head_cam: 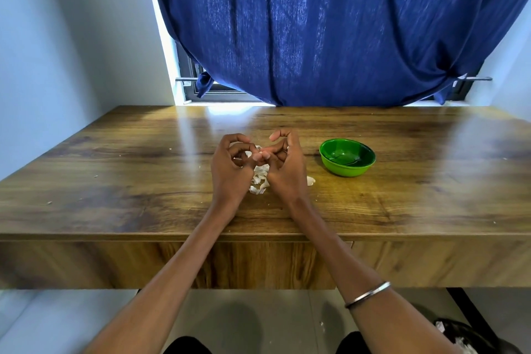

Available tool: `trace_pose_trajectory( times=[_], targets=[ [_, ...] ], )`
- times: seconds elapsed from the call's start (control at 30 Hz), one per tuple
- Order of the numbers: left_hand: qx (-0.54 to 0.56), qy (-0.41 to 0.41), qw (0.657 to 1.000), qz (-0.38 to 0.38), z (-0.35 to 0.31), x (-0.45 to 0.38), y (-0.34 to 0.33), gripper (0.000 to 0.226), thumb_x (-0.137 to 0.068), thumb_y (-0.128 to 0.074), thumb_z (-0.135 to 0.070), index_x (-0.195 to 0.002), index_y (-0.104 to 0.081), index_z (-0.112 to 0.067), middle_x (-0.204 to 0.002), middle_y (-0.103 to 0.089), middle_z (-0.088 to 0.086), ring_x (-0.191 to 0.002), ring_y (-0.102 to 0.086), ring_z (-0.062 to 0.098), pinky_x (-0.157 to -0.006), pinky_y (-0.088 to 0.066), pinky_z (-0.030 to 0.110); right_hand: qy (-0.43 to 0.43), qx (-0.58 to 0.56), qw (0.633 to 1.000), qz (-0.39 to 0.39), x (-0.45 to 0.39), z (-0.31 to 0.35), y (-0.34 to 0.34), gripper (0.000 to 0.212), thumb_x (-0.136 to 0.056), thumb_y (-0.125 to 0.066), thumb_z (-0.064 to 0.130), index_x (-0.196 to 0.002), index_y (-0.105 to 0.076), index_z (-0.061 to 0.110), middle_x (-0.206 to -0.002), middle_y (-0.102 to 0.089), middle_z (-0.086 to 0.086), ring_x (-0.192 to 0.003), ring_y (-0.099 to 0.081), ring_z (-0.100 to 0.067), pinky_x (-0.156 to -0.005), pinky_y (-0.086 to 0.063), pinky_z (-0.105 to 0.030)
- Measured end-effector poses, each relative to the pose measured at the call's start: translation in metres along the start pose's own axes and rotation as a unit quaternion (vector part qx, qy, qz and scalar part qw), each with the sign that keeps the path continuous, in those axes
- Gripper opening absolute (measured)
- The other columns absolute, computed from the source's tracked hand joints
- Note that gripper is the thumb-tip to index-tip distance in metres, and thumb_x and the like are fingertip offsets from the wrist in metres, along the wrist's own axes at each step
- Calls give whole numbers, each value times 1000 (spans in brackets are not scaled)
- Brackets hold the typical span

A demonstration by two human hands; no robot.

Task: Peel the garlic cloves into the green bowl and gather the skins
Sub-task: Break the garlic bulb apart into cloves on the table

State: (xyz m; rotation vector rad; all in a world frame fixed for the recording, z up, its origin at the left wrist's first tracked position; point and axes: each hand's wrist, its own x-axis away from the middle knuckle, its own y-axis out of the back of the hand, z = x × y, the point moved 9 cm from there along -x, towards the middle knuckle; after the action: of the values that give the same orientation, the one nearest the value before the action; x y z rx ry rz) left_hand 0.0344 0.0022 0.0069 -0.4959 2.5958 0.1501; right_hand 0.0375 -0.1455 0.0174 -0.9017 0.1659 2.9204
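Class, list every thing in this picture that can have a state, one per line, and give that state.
left hand: fingers curled, meeting the right hand above the pile; grip contents hidden
right hand: fingers curled, fingertips against the left hand
garlic pile: loose on the table, below the hands
green bowl: upright, apart from the hands, contents unclear
blue curtain: drawn across the window
bangle: worn on the right forearm
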Motion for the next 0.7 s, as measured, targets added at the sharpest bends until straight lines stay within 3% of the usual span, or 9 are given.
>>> trace_pose_trajectory(
  times=[0.17,0.37,0.53,0.7],
  targets=[
    [49,35,998,-17,6,2,-2,34,-79,-73,12,-91,-58,-16,-94,-72,20,-81,-69,18,-73,-54,30,42,41,998,-20,1,6,1,31,-88,-60,-12,-102,-48,13,-83,-62,-10,-83,-67,-22,-73,-57,-43],
    [61,42,997,-34,5,4,0,35,-80,-66,15,-89,-56,-17,-86,-69,14,-79,-67,16,-75,-56,38,76,64,995,-21,0,16,-8,28,-86,-57,-17,-94,-46,8,-84,-61,-22,-83,-69,-33,-58,-46,-12],
    [49,45,997,-41,6,6,2,31,-78,-65,13,-89,-57,-15,-83,-69,11,-79,-66,20,-80,-58,48,87,88,992,-22,1,19,-11,20,-87,-60,-15,-95,-50,1,-83,-61,-21,-81,-68,-33,-58,-38,-3],
    [40,52,997,-43,7,6,2,27,-80,-62,17,-93,-57,-7,-83,-69,11,-78,-67,17,-79,-58,44,102,153,983,-16,3,20,-15,21,-87,-62,-11,-98,-51,2,-85,-61,-13,-78,-64,-24,-53,-38,-13]
  ],
)
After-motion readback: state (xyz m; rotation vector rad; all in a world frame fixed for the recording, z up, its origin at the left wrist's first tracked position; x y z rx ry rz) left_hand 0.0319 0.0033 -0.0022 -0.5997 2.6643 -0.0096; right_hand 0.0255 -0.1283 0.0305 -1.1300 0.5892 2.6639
